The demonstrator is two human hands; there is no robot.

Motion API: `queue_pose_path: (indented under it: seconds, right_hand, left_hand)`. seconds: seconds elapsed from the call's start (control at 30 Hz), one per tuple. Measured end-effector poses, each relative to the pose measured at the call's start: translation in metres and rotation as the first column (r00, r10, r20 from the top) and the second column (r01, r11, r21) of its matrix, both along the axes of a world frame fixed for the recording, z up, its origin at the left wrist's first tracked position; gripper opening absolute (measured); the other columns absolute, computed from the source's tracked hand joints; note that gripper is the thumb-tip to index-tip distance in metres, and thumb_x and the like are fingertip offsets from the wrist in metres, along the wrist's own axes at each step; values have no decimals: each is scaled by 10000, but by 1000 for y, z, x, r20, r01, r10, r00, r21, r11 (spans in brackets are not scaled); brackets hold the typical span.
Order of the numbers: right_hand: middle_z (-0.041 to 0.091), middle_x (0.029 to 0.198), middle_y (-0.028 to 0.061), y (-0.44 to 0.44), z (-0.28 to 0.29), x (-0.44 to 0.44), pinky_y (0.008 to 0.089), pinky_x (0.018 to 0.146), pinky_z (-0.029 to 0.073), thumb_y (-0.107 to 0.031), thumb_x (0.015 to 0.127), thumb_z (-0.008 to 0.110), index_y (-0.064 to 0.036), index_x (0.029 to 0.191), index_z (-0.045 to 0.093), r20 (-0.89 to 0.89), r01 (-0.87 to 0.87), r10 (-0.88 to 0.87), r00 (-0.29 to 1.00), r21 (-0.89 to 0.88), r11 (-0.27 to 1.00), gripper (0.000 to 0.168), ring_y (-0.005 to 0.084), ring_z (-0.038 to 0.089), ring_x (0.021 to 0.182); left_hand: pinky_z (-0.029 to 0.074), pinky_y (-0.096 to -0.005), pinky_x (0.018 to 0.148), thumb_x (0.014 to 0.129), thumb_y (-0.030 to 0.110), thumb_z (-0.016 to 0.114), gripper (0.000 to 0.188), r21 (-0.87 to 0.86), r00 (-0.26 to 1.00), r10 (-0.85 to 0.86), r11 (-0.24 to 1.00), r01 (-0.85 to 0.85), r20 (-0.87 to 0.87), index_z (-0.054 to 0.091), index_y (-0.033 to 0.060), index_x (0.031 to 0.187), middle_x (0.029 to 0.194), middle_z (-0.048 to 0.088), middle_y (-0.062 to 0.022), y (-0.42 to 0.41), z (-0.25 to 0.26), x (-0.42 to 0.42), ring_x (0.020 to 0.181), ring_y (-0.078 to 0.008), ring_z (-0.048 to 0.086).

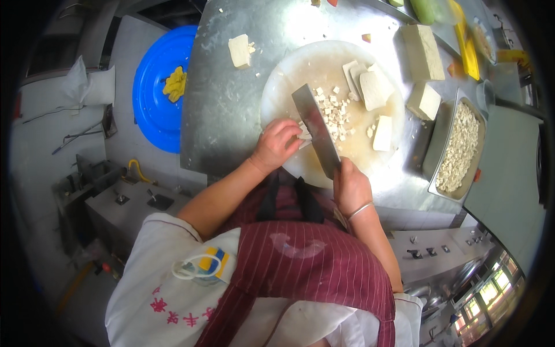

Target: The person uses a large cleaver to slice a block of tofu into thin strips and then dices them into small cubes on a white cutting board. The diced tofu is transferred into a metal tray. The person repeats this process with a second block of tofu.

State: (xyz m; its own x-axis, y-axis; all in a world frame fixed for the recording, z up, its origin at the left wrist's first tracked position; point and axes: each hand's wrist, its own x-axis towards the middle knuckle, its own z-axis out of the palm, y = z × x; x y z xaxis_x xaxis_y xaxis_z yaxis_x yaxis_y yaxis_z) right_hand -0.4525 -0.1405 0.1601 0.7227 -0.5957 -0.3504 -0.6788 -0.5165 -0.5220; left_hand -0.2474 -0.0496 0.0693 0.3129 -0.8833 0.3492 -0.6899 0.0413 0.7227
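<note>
My right hand (352,184) grips the handle of a Chinese cleaver (315,126), its broad blade slanting across a round white cutting board (282,82). On the blade's left side, the fingers of my left hand (277,143) hold pale tofu strips (305,133) against the board. Small tofu cubes (336,115) lie in a loose heap to the right of the blade. Farther back on the board, several tofu slices (372,89) overlap in a fan. A thicker tofu piece (382,133) rests near the board's right side.
Right of the board stand a large tofu block (422,52), a smaller block (424,101) and a steel pan (433,167) of diced tofu (458,149). A cut tofu block (239,51) sits at the back left. Beyond the steel table's left edge is a blue basin (151,117) holding a yellow cloth (175,84).
</note>
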Motion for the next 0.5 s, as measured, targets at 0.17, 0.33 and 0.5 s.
queue_pose_path:
  seconds: [0.17, 0.33, 0.5]
  right_hand:
    - [604, 933, 226, 5, 13, -1, 485, 619, 491, -105, 886, 514, -13, 1072, 481, 88, 23, -21, 996, -18, 1000, 210, 422, 598, 711]
    - [609, 882, 251, 1, 2, 5, 507, 645, 468, -82, 894, 519, -16, 1067, 512, 21, 67, -68, 997, 60, 996, 186, 449, 589, 754]
    - [613, 904, 226, 5, 14, 5, 486, 627, 491, -104, 883, 512, -13, 1073, 491, 100, 24, -23, 995, -12, 1000, 211, 420, 602, 717]
  left_hand:
    - [506, -373, 784, 670, 41, 763, 287, -2, 999, 35, 999, -35, -11, 611, 39, 913, 965, 605, -110, 4, 5, 1, 892, -300, 602]
    - [505, -371, 787, 667, 48, 765, 283, 7, 1000, -3, 1000, 3, 7, 617, 43, 908, 971, 608, -101, 4, -4, 3, 895, -294, 601]
    - [492, -382, 808, 660, 52, 766, 285, -20, 999, 44, 999, -43, 30, 619, 49, 904, 969, 611, -102, 6, 2, 5, 895, -296, 595]
